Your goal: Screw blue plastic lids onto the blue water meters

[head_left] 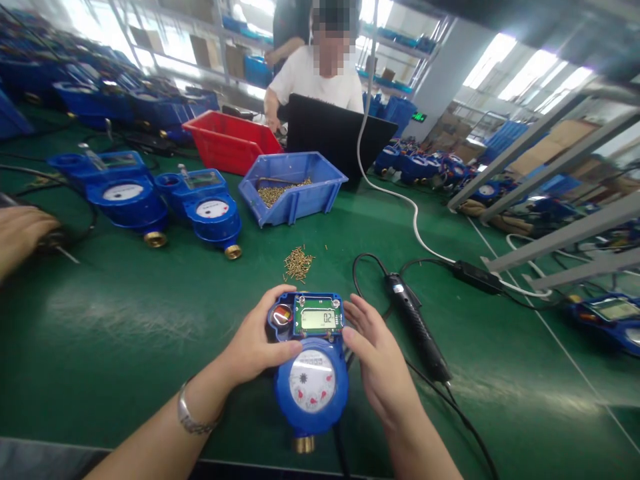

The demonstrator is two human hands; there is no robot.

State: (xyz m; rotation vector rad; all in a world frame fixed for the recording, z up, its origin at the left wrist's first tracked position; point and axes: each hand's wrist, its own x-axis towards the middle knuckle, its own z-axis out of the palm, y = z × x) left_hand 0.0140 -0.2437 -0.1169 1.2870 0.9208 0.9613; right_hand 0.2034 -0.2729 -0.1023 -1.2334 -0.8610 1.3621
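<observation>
A blue water meter lies in front of me, its upper housing uncovered over a green circuit board with a display reading 0.2. Below that sits a round white dial, and a brass threaded end points toward me. My left hand is closed on the meter's left side, thumb across the front between housing and dial. On the other side my right hand curves along the housing, thumb and fingertips against its right edge. Just beyond the meter is a small pile of brass screws.
A black electric screwdriver with cables lies at right. Two more blue meters, a blue bin of screws and a red bin stand farther back. Another person's hand holds a tool at left; a person sits behind a black screen.
</observation>
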